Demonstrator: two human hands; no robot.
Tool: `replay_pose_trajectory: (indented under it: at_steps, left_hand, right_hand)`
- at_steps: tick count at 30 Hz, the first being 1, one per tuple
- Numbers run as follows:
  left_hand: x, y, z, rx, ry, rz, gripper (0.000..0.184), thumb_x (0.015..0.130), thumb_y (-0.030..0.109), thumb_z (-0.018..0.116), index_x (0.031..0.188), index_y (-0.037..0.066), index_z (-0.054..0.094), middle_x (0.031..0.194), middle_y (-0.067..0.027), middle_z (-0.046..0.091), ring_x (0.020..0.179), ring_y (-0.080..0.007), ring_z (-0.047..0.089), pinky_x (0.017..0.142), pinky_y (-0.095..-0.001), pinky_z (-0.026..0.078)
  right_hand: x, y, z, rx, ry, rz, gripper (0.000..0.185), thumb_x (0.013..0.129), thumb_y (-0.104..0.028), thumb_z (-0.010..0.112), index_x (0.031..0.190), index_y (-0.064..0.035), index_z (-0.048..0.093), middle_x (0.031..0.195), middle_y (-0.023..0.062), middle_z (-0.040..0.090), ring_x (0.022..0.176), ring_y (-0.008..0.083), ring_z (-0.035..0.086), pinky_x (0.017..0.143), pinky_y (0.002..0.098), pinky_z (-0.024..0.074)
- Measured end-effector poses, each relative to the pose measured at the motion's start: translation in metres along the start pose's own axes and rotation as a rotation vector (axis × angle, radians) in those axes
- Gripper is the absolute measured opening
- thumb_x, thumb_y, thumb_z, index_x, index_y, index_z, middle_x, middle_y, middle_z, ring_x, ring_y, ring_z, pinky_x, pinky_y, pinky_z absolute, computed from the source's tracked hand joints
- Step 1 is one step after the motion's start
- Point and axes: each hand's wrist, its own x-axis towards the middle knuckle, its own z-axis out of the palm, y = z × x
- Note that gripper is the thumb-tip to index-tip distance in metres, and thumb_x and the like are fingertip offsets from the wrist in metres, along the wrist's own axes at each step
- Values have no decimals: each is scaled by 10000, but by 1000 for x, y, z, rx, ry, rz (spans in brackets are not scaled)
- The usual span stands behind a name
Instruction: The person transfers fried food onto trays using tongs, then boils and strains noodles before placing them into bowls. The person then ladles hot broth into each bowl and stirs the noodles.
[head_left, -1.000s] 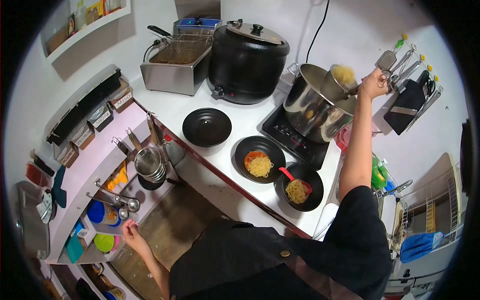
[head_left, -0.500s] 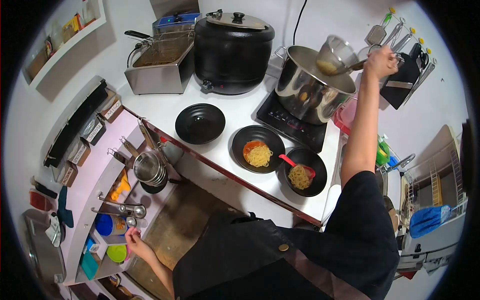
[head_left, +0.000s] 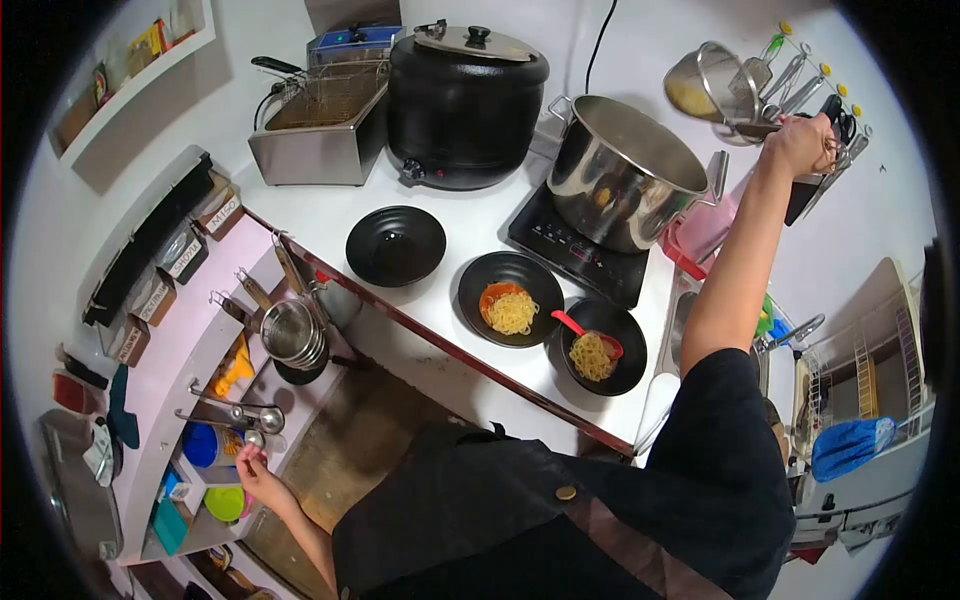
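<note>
My right hand (head_left: pixel 800 146) grips the handle of a strainer (head_left: pixel 705 88), which hangs in the air right of the tall steel pot (head_left: pixel 628 172) with pale noodles inside. The pot stands on a black induction cooker (head_left: pixel 580 255). Two black bowls hold noodles: one (head_left: pixel 470 308) has noodles on red sauce, the other (head_left: pixel 632 372) has noodles and a red spoon (head_left: pixel 585 332). A third black bowl (head_left: pixel 396 246) shows no noodles. Low on the left, my left hand (head_left: pixel 262 478) is near the ladles (head_left: pixel 262 418), its fingers drawn together; whether it holds anything is too small to tell.
A black soup warmer (head_left: pixel 465 115) and a fryer (head_left: pixel 315 135) stand at the back. Stacked strainers (head_left: pixel 293 335) and labelled containers (head_left: pixel 190 255) are on the left shelf. Utensils hang on the right wall, above a pink container (head_left: pixel 705 228).
My right hand has moved right and lifted the strainer from over the pot to beside it. The strainer's mesh has turned. My left hand stays low on the left.
</note>
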Motion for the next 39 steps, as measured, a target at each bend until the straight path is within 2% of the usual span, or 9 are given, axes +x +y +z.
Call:
replay_pose_trajectory:
  at_steps: [3,7,13,17,23,27,31,33,39]
  left_hand:
    - [1,-3,0,-5,-5,-14,128,923,76,470,958,-8,560,890,-47,572,762,-107,521,725,-231,447]
    - [-2,-7,-1,51,-59,-22,125,921,79,476,955,-3,563,890,-46,576,786,-109,531,740,-231,449]
    - [3,-7,-6,-58,-11,-58,119,912,50,471,957,-8,565,887,-44,570,779,-110,527,729,-227,446]
    - [-3,-6,2,50,-75,9,130,917,36,449,953,-9,565,892,-56,579,772,-117,534,727,-238,457]
    - [-12,6,-10,14,15,-4,147,904,19,436,953,-18,570,886,-59,579,777,-120,544,748,-249,473]
    - [-12,0,-27,29,24,-55,158,887,8,428,936,-22,575,869,-54,570,778,-121,538,744,-250,477]
    - [-15,9,-34,66,37,-87,150,886,6,429,919,-22,573,864,-55,566,778,-117,532,743,-250,476]
    - [-14,7,-43,82,50,-106,145,891,10,430,913,-19,570,865,-55,567,779,-116,531,743,-250,476]
    - [-10,2,-73,25,86,-94,135,913,30,434,904,-16,560,874,-56,573,786,-117,526,744,-253,462]
  right_hand:
    - [-53,30,5,-249,93,-476,169,750,-75,543,593,-44,489,527,43,521,470,164,513,408,288,421]
    - [-85,-23,13,381,113,66,171,731,-29,540,591,-57,446,513,48,473,436,180,464,385,303,384]
    - [-43,-28,8,-128,71,-111,160,735,-57,562,607,-36,468,552,76,522,405,154,466,343,296,390]
    - [-94,-22,31,264,323,243,180,684,-102,638,615,4,510,606,103,590,431,156,527,350,313,437]
    - [-126,-127,18,411,-247,-57,197,781,-10,542,586,-36,527,538,49,552,480,99,495,458,231,394]
    - [-210,-214,28,690,-433,135,229,828,-42,537,600,-56,522,544,18,525,487,84,477,485,215,380]
    - [-314,-265,25,450,-643,-303,171,766,-16,551,598,-42,529,554,18,526,506,97,526,463,248,415]
    - [-360,-275,25,526,-795,-519,136,648,-9,590,579,-89,504,557,63,529,480,206,539,452,294,436]
    - [-452,-285,3,719,-1350,-850,146,605,-132,638,583,-123,494,508,12,470,504,197,495,463,329,430]
